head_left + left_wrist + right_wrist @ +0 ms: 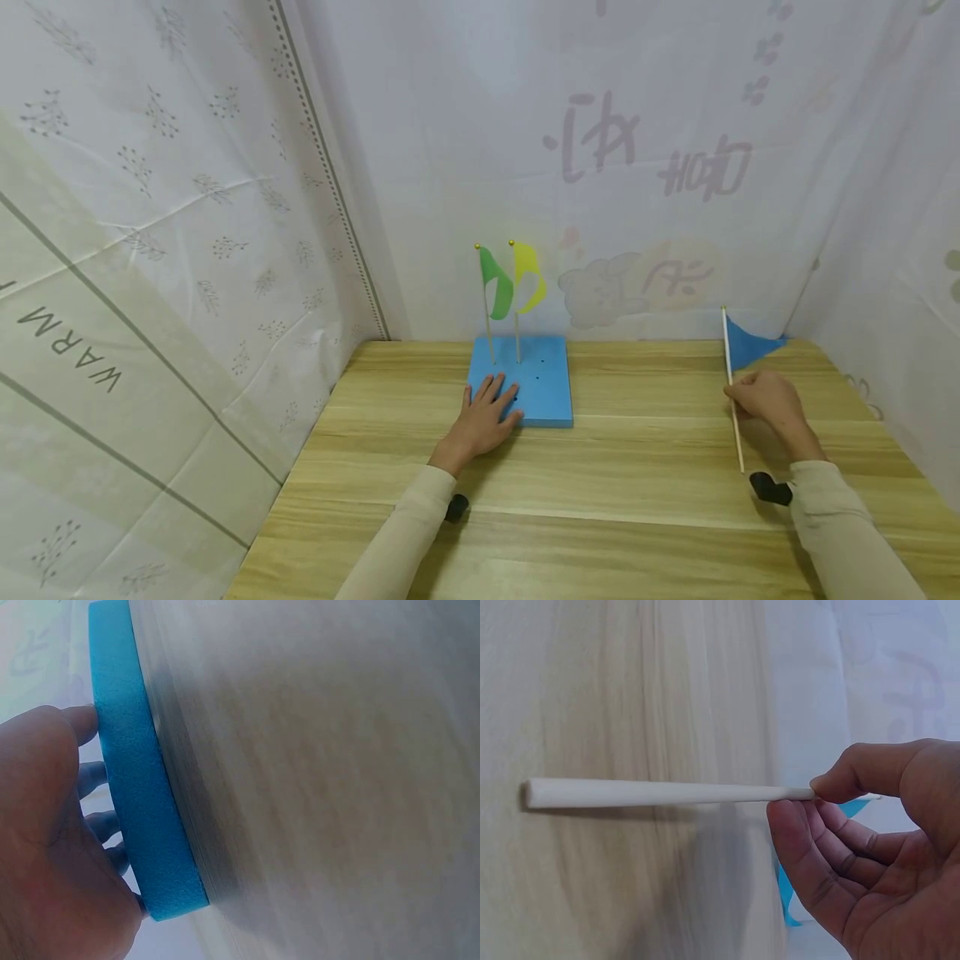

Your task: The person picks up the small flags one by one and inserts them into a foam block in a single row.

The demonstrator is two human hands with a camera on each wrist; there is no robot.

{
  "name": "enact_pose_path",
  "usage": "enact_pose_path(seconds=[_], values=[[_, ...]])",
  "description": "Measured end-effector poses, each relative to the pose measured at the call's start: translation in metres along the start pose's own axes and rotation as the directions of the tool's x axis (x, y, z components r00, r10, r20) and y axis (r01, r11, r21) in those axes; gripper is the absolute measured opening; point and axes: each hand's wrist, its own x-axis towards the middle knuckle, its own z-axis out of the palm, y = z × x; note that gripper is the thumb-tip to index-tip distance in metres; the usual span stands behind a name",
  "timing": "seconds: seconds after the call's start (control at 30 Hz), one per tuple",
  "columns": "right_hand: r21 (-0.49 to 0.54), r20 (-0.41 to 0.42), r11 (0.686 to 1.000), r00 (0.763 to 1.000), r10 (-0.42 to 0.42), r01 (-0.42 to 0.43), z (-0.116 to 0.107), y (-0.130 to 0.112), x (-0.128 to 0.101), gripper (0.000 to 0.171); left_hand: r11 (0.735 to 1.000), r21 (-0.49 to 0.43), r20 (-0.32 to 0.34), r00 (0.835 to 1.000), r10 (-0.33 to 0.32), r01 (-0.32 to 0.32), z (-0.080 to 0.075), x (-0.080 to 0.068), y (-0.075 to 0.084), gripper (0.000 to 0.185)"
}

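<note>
The left hand lies flat on the blue foam block to keep it from sliding, while the right hand pinches the blue flag by its stick.

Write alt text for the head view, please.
A right hand holds a blue flag by its stick above a wooden table, while the left hand rests flat on a blue foam block holding a green flag and a yellow flag.

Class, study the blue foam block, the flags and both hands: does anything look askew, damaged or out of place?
Nothing stands out. The green flag and yellow flag stand upright in the blue foam block, the left hand rests flat on it, and the right hand pinches the blue flag's white stick.
</note>
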Motion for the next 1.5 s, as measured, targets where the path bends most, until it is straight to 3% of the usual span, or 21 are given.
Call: enact_pose_path(seconds=[0.27,0.63,1.5], values=[[0.005,-0.025,1.0,1.0,-0.018,0.018,0.0,-0.012,0.003,0.031,1.0,-0.005,0.001,1.0,0.003,-0.003,-0.001,0.0,0.001,0.062],[0.137,-0.037,0.99,0.999,-0.012,0.017,0.003,-0.037,0.005,0.04,1.0,0.006,0.011,1.0,0.001,-0.001,-0.001,0.0,0.001,0.062],[0.15,-0.207,0.975,0.97,-0.13,0.163,0.012,-0.09,0.014,0.028,1.0,0.004,0.009,1.0,-0.009,0.009,0.001,0.0,0.0,0.062]])
